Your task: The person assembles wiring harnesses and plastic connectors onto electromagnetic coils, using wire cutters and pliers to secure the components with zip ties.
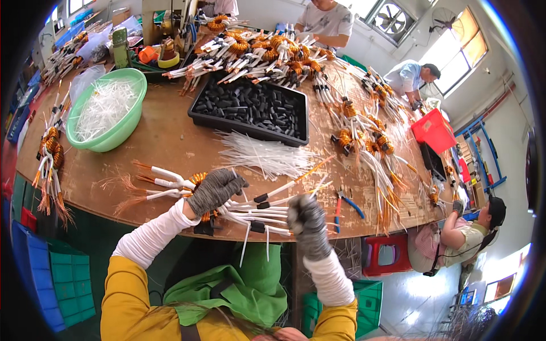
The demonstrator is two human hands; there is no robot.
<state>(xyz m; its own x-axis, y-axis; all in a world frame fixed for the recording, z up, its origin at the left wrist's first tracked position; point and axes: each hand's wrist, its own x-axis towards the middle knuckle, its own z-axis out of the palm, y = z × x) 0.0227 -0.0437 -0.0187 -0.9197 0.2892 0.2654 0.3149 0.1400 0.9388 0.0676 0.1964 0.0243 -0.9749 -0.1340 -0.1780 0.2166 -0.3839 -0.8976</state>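
My left hand, in a grey glove, is closed over a copper-wound ring coil at the table's near edge. White-sleeved leads with bare copper ends spread from the coil to both sides. Black sleeves sit on some leads, and two white cable ties hang down from them. By the right ends of the leads is my right hand, also gloved, slightly blurred, with its fingers curled in; what is in them is hidden. Beyond the coil lies a loose pile of white cable ties.
A black tray of short black sleeves stands mid-table, a green basin of cable ties to its left. Finished-looking coils are heaped behind. Blue-and-red-handled pliers lie right. Co-workers sit around; a red stool is at lower right.
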